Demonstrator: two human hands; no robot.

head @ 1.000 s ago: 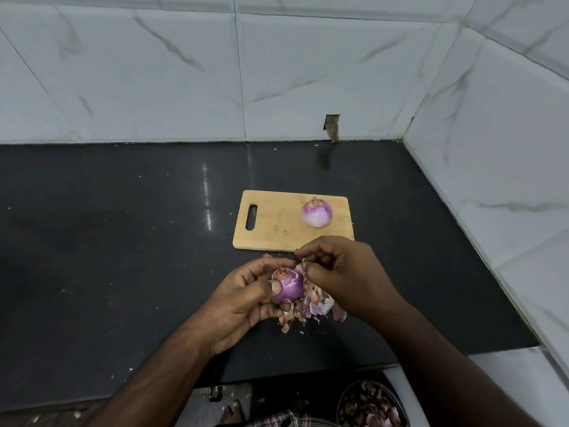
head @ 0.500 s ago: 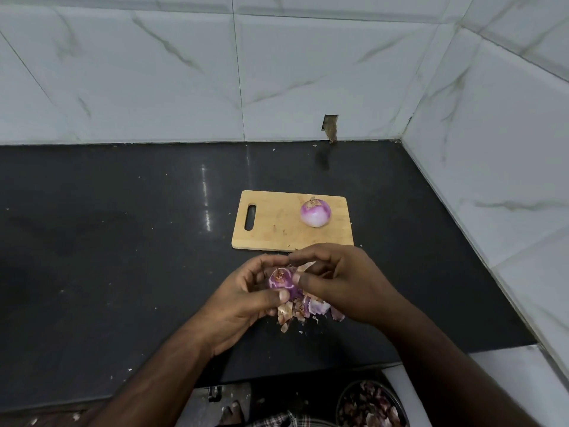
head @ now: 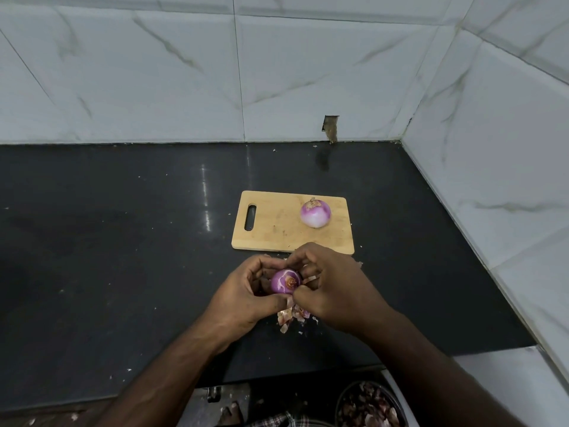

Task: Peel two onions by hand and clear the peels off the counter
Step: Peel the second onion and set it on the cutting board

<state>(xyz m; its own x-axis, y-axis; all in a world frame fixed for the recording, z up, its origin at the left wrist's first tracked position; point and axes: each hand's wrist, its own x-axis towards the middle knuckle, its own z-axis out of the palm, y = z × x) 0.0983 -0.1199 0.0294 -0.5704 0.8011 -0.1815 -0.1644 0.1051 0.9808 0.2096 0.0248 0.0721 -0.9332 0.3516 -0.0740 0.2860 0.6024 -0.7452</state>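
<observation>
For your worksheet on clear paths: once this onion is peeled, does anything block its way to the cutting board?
Nothing visible does. The held onion sits just before the cutting board's near edge; the peeled onion occupies only the board's right side.

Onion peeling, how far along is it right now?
Done: one peeled onion sits on the cutting board. In hand: the left hand holds the second onion while the right hand pinches skin at its side. Left: finishing it and clearing the peels off the counter.
</observation>
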